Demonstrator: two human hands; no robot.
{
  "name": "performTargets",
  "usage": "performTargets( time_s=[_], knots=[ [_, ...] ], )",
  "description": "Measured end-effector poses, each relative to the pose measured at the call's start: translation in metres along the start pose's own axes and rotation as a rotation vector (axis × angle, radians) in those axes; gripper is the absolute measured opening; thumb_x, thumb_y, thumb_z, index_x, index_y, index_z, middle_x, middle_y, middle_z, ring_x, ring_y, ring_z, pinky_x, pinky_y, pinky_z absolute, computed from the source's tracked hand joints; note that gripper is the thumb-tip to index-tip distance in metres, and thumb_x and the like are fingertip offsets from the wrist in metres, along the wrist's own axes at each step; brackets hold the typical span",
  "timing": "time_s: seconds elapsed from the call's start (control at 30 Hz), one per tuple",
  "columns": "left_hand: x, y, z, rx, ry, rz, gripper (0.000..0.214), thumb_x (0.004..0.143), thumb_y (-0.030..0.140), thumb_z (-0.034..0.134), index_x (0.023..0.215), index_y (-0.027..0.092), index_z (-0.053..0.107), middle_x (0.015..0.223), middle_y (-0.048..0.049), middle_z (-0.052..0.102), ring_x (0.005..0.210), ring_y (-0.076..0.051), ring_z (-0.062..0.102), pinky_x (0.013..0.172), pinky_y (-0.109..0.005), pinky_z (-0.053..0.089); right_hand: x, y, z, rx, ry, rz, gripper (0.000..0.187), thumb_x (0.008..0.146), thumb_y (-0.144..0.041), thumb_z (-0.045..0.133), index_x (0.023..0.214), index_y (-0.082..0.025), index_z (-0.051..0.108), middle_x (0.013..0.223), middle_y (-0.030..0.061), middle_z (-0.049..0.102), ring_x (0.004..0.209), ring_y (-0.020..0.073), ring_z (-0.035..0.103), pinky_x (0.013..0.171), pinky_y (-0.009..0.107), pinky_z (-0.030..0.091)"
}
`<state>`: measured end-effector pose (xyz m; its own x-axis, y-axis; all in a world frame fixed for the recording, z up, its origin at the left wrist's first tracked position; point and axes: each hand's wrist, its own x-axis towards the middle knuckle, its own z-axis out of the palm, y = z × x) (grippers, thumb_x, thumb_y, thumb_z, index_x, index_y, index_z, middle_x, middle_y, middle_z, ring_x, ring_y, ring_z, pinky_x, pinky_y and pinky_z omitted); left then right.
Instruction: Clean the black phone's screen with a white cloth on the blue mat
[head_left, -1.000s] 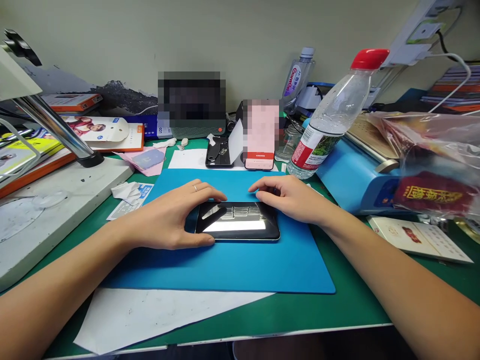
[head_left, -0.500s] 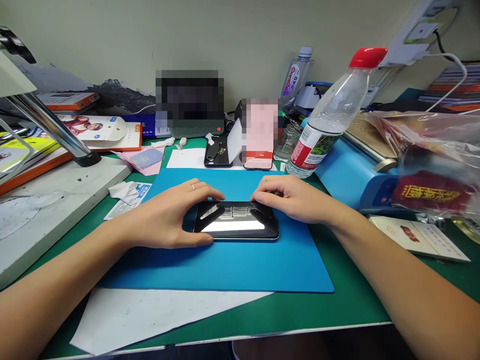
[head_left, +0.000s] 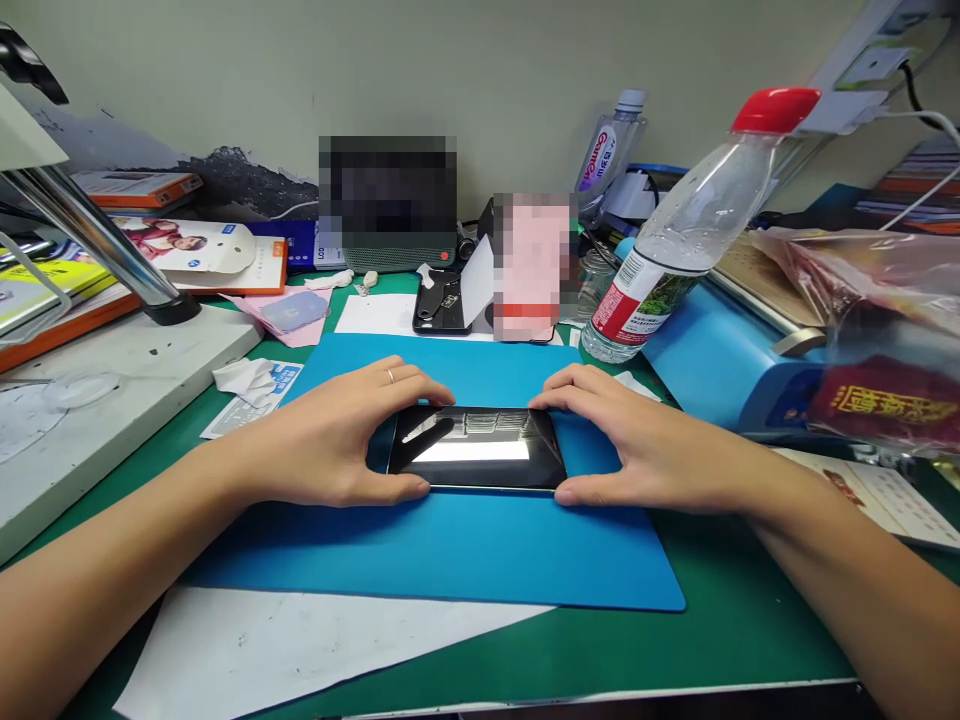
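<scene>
A black phone (head_left: 476, 450) lies flat, screen up, on a blue mat (head_left: 450, 540). My left hand (head_left: 337, 440) grips its left end, thumb on the near edge and fingers curled over the far edge, a ring on one finger. My right hand (head_left: 637, 445) grips the right end the same way, thumb at the near right corner and fingers on the far edge. The glossy screen between the hands reflects light.
The green desk (head_left: 675, 640) holds white paper (head_left: 285, 650) under the mat's near edge, a red-capped water bottle (head_left: 675, 230), a blue machine (head_left: 720, 365), a plastic bag (head_left: 870, 320), a lamp base (head_left: 112, 370), boxes (head_left: 202, 255) and a second phone (head_left: 442, 300).
My right hand slid from on top of the phone's far right part to its right end, thumb now at the near corner. Left hand kept its hold.
</scene>
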<state>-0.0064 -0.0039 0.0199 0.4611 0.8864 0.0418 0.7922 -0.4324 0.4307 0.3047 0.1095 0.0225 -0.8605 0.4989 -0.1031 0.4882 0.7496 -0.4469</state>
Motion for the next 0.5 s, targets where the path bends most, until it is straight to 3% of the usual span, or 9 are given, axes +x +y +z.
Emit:
performTargets(
  time_s=[0.2, 0.5],
  knots=[
    [-0.0004, -0.0005, 0.0028, 0.024, 0.013, -0.001, 0.057, 0.086, 0.048, 0.075, 0.136, 0.028, 0.054, 0.129, -0.0063, 0.063, 0.115, -0.027, 0.058, 0.094, -0.036, 0.052, -0.0003, -0.0009, 0.0016, 0.042, 0.02, -0.011, 0.072, 0.076, -0.061, 0.08, 0.134, -0.023, 0.06, 0.135, 0.012, 0.057, 0.122, 0.0324, 0.059, 0.105, 0.045, 0.051],
    [-0.0005, -0.0005, 0.0045, 0.037, 0.013, -0.025, 0.06, 0.085, 0.048, 0.075, 0.138, 0.027, 0.055, 0.131, -0.0088, 0.063, 0.116, -0.029, 0.058, 0.095, -0.039, 0.053, -0.0037, 0.0018, 0.003, 0.034, 0.036, -0.026, 0.07, 0.078, -0.06, 0.079, 0.137, -0.028, 0.06, 0.138, 0.0112, 0.057, 0.123, 0.0344, 0.06, 0.104, 0.048, 0.052]
  ],
)
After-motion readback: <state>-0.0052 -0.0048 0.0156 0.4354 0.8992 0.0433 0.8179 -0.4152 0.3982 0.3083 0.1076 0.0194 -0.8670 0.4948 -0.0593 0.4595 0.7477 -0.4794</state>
